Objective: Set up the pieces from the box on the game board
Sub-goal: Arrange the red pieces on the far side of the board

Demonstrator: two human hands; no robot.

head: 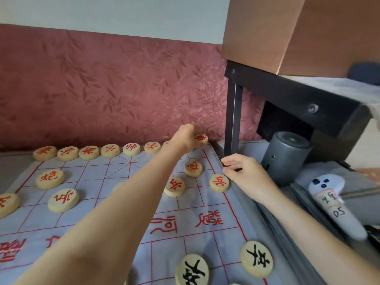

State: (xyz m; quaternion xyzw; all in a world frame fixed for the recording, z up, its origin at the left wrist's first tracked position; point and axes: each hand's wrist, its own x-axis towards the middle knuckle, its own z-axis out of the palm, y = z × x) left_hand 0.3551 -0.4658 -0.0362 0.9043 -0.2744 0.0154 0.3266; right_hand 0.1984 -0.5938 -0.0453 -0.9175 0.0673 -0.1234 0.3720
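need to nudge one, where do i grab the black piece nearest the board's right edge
Pinch the black piece by its round rim from straight above: it is a low disc lying flat on the board, with free room round its rim.

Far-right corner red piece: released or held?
Held. The left hand has its fingers curled round the red piece over the board corner; whether it touches the cloth cannot be told.

Pieces [49,178] on board [92,182], cylinder [285,157] right of board, wall [102,89] behind
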